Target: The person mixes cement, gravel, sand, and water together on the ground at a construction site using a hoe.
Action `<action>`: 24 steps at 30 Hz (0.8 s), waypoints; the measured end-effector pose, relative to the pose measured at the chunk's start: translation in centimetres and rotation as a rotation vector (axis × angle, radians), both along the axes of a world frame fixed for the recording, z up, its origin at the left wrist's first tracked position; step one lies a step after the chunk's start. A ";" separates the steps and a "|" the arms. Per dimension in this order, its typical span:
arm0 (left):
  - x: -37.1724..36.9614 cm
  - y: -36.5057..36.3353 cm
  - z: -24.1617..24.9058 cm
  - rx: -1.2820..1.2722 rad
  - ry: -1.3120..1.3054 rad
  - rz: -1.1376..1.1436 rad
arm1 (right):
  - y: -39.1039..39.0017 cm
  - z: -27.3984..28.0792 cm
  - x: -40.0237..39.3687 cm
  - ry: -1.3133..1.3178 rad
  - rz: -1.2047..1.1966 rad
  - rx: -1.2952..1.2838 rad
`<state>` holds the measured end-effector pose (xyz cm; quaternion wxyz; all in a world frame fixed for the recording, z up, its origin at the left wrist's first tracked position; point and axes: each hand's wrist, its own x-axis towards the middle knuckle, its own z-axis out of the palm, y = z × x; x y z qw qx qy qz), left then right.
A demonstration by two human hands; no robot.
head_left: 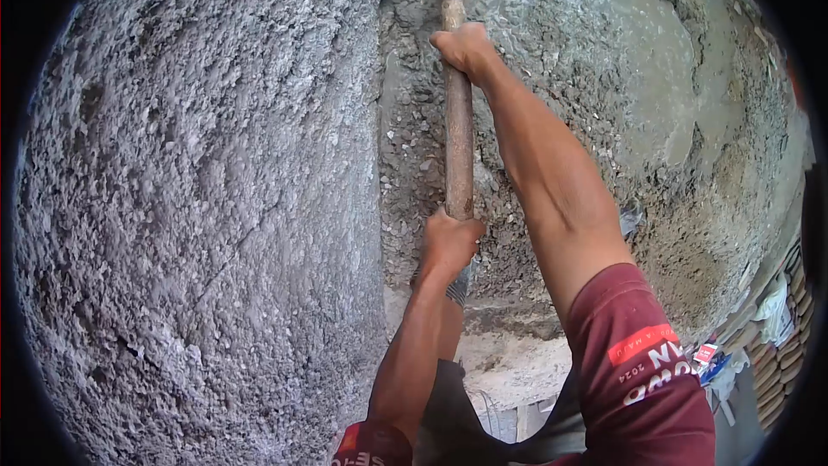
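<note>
A long wooden handle [459,138] runs from the top edge of the head view down toward my body. Its far end reaches into wet grey mortar [509,0], and whatever tool head it carries is not visible. My right hand [466,45] is wrapped round the upper part of the handle. Lower down, my left hand [450,243] grips the same handle close to its near end. Both hands are closed, and the wood between them is bare.
A rough grey cement wall [207,164] fills the left side, right beside the handle. Smooth wet cement [647,69] spreads at right, with gravelly mix [690,267] below it. Plastic litter [724,367] and stacked tile-like pieces [780,354] lie at lower right.
</note>
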<state>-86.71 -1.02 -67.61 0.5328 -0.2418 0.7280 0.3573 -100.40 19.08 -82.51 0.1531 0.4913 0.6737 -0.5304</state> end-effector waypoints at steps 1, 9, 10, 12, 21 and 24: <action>1.6 -0.7 0.8 0.004 -0.030 0.031 | -0.6 1.0 1.7 -0.027 0.047 -0.032; 20.0 -2.4 9.3 0.149 -0.297 0.339 | -5.5 8.3 18.2 -0.267 0.269 -0.164; 23.2 -3.0 10.0 0.204 -0.315 0.365 | -6.3 9.4 21.2 -0.287 0.283 -0.162; 28.6 -4.2 11.3 0.132 -0.435 0.313 | -7.6 11.8 26.8 -0.323 0.214 -0.113; 27.5 -6.9 14.7 0.162 -0.139 -0.256 | -4.1 22.8 28.8 -0.086 -0.189 -0.121; 14.0 -4.5 7.6 0.125 0.005 -0.393 | 0.0 18.0 18.2 0.124 -0.262 -0.030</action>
